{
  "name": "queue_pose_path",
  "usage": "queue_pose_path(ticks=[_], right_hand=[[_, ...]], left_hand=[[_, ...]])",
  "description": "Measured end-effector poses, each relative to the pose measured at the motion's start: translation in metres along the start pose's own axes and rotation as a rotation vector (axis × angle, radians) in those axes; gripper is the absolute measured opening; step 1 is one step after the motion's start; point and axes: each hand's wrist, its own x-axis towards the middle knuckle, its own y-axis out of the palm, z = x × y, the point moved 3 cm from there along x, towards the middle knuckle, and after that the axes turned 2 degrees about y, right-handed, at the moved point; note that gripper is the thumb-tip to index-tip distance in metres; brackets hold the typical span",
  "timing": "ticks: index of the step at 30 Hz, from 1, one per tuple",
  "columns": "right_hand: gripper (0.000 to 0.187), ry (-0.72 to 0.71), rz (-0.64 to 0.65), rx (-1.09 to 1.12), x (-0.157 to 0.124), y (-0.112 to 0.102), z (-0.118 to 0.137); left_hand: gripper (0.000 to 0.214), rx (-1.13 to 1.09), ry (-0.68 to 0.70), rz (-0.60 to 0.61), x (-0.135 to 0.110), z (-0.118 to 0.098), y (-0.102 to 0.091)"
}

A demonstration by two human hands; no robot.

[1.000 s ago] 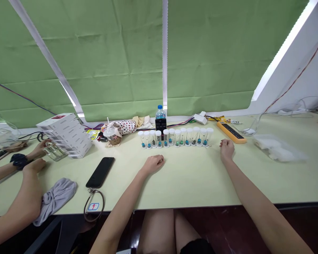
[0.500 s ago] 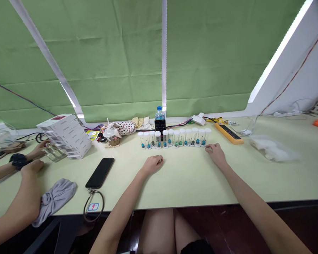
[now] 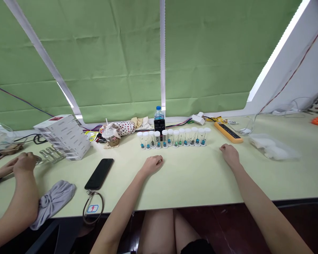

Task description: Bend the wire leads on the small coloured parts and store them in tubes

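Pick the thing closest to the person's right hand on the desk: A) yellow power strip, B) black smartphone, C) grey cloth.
A: the person's right hand rests on the desk just in front of the yellow power strip, while the black smartphone and grey cloth lie far to the left.

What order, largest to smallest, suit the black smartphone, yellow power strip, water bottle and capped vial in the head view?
Black smartphone and yellow power strip: too alike to rank, phone nearer. Then water bottle, partly hidden. Then capped vial.
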Motion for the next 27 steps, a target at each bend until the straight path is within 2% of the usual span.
queue_pose_path(ticks=[3, 5, 7, 11, 14, 16, 19, 22, 24, 27], right_hand=[[0.019, 0.038, -0.049, -0.007, 0.000, -0.008, -0.013], [0.024, 0.041, -0.082, -0.005, 0.001, -0.012, -0.009], [0.030, -0.016, -0.141, 0.024, 0.005, -0.017, 0.010], [0.042, -0.292, -0.249, 0.108, 0.020, -0.035, 0.078], [0.046, -0.446, -0.172, 0.038, 0.030, -0.045, 0.122], [0.045, -0.467, -0.081, -0.021, 0.034, -0.046, 0.135], [0.040, -0.386, 0.001, -0.056, 0.032, -0.049, 0.130], [0.037, -0.284, -0.007, -0.124, 0.021, -0.057, 0.114], [0.037, -0.269, 0.008, -0.204, 0.008, -0.066, 0.111], [0.031, -0.351, 0.091, -0.247, -0.025, -0.083, 0.134]], left_hand=[[0.017, 0.001, 0.002, 0.001, 0.000, 0.000, 0.000], [0.018, 0.001, -0.001, 0.001, 0.000, -0.001, 0.000], [0.019, 0.000, -0.001, 0.001, 0.000, -0.001, 0.000], [0.017, -0.006, 0.006, 0.006, -0.001, -0.001, -0.001], [0.017, -0.007, 0.007, 0.011, -0.002, -0.002, -0.002], [0.016, -0.005, 0.008, 0.014, -0.003, -0.003, -0.002], [0.015, -0.001, 0.015, 0.017, -0.004, -0.004, -0.003], [0.014, 0.008, 0.019, 0.020, -0.005, -0.003, -0.003], [0.015, 0.017, 0.014, 0.016, -0.004, -0.003, -0.004], [0.018, 0.035, -0.009, -0.015, -0.005, -0.011, -0.010]])
